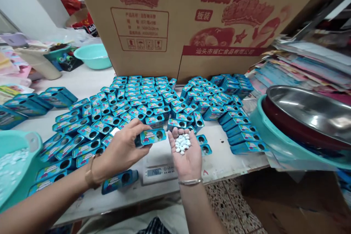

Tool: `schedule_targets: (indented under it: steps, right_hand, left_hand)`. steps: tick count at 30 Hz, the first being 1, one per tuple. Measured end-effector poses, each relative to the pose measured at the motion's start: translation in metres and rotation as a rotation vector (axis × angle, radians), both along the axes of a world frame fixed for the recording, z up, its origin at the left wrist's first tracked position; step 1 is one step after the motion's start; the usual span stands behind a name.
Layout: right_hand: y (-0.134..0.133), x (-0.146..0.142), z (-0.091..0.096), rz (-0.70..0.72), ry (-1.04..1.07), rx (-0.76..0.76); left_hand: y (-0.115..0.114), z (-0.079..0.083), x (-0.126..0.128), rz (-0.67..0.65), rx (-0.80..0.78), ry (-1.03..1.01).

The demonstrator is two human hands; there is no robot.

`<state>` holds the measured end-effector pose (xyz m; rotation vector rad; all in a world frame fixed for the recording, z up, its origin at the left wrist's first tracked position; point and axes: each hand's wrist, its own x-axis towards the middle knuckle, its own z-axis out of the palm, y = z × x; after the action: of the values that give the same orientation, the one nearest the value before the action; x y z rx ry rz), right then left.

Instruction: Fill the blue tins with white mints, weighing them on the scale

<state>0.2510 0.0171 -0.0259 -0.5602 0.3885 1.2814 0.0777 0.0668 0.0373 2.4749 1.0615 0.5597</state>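
Digits on one digital scale [160,172] began 14, the rest too blurred for me to trust. Near it, the left hand [124,144] was clamped on one blue box [153,137] marked CARAMELO. Just beside that, the right hand [189,159] lay palm up, fingers unclenched under a heap of white tablets [182,143]. Beyond stood dozens of matching boxes [138,102], then one tall carton [175,18] printed 板装 and 汕头市福仁食品有限公司.

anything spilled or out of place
Nothing looks spilled; white pieces sit in the right hand. Mildly odd: one blue container sits apart from the rest, beside the scale near the table's front edge.
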Motion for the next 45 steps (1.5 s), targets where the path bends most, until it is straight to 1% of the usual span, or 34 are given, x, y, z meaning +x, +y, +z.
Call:
schedule_targets:
  steps: [2,3,4,5,8,10,12,16,18,23,28,30,32,34,38,41,43,45]
  right_hand:
    - [0.006,-0.006,-0.002,0.038,0.028,0.000]
    - [0.009,-0.009,-0.003,0.055,0.042,-0.003]
    - [0.013,-0.011,-0.003,0.065,0.059,-0.012]
    - [0.016,-0.013,-0.003,0.069,0.078,-0.021]
    - [0.023,-0.016,-0.003,0.067,0.134,-0.047]
    - [0.025,-0.017,-0.002,0.062,0.151,-0.050]
    - [0.024,-0.017,-0.001,0.065,0.150,-0.040]
    - [0.022,-0.020,-0.003,0.095,0.141,0.022]
    - [0.022,-0.021,-0.004,0.108,0.146,0.042]
    - [0.021,-0.019,0.000,0.111,0.139,-0.015]
    - [0.020,-0.020,0.005,0.134,0.123,-0.028]
    - [0.019,-0.018,0.006,0.133,0.119,-0.017]
    - [0.016,-0.009,0.006,0.107,0.111,0.012]
    - [0.012,0.005,0.007,0.049,0.090,0.048]
    - [0.003,0.035,0.012,-0.081,0.001,0.102]
    - [-0.001,0.049,0.013,-0.127,-0.072,0.127]
    - [-0.003,0.053,0.013,-0.118,-0.101,0.149]
    - [-0.005,0.055,0.012,-0.105,-0.116,0.169]
  left_hand:
    - [0.000,0.025,0.009,-0.028,0.064,0.010]
    - [0.000,0.034,0.015,-0.051,0.085,0.049]
    - [0.001,0.040,0.021,-0.078,0.096,0.107]
    - [0.002,0.043,0.027,-0.105,0.097,0.178]
    - [0.008,0.038,0.037,-0.150,0.087,0.355]
    - [0.011,0.033,0.038,-0.138,0.105,0.407]
    - [0.013,0.033,0.036,-0.122,0.139,0.427]
    - [0.009,0.042,0.033,-0.134,0.156,0.421]
    - [0.007,0.041,0.032,-0.143,0.128,0.418]
    - [0.007,0.034,0.025,-0.098,0.105,0.401]
    - [0.005,0.046,0.021,-0.083,0.100,0.347]
    - [0.006,0.047,0.020,-0.076,0.080,0.306]
    - [0.008,0.040,0.017,-0.060,0.053,0.246]
    - [0.011,0.025,0.013,-0.020,0.013,0.165]
    - [0.010,-0.022,0.008,0.068,-0.095,0.017]
    - [0.003,-0.052,0.007,0.082,-0.133,-0.029]
    - [-0.002,-0.063,0.005,0.082,-0.144,-0.022]
    - [-0.006,-0.066,0.000,0.076,-0.132,-0.016]
